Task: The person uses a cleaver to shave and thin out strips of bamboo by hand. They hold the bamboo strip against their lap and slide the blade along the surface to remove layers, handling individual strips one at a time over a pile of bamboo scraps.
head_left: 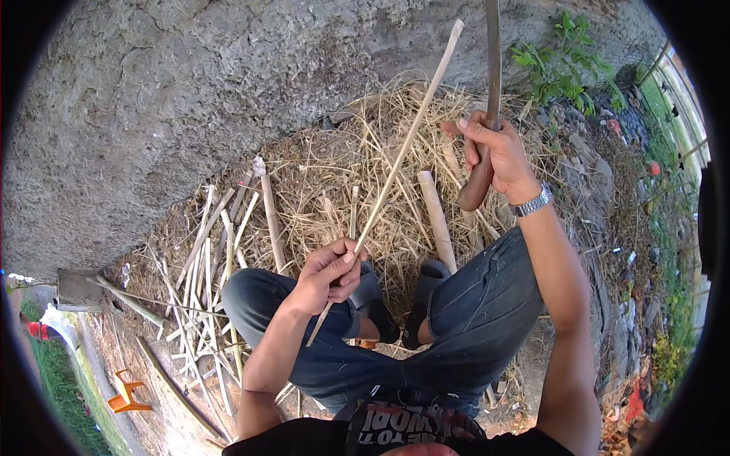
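The person is wearing a black T-shirt (pixel 323 438), its chest carrying a print (pixel 414 427) of pale grey block lettering with reddish parts above it. The forearms (pixel 560 281) are showing bare. Around the right wrist a silvery bracelet (pixel 532 201) is circling, its linked metal segments catching the light; any dial is facing out of view. The left hand (pixel 331 275) and the right hand (pixel 498 156) are both showing bare. Blue denim jeans (pixel 487 311) are covering the legs, their cloth fading paler in places and creasing at the knees, with stitched seams running along them. Dark grey footwear with rounded toes (pixel 367 287) is covering the feet, its black parts blending into shadow.
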Demonstrator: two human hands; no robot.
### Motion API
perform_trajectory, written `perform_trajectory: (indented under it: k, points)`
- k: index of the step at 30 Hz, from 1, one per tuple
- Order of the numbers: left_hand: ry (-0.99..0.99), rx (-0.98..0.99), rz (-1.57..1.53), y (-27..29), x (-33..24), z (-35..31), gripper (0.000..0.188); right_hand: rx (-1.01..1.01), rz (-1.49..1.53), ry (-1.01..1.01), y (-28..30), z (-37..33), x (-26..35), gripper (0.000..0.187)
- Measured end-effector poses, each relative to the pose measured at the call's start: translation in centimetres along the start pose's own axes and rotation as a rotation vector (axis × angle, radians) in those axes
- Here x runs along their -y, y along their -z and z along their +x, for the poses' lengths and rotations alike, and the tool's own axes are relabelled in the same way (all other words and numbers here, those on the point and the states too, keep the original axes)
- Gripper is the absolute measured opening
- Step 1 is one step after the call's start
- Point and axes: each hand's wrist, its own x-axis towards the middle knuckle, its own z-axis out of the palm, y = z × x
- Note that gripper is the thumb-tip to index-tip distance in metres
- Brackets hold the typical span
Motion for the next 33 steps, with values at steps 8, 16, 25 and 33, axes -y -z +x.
perform_trajectory:
  k: [8, 16, 25, 33]
  points:
    - [0.089, 0.220, 0.326, -1.8, 1.7, 0.5, 0.041, -0.063, 0.190, -0.088, -0.3, -0.5, 0.5, 0.021]
    - [-0.425, 0.255, 0.199, -2.2, 0.1, -1.6, 0.063, -0.034, 0.622, -0.043, -0.9, -1.2, 1.6, 0.020]
    - [-1.104, -0.001, 0.512, -7.9, -6.1, 4.4, 0.073, -0.047, 0.988, 0.096, -1.3, -5.0, 6.3, 0.018]
    - [-0.987, 0.582, 0.023, -19.3, -18.5, 10.9, 0.053, 0.022, 1.021, 0.122, 5.2, -5.6, 4.6, 0.018]
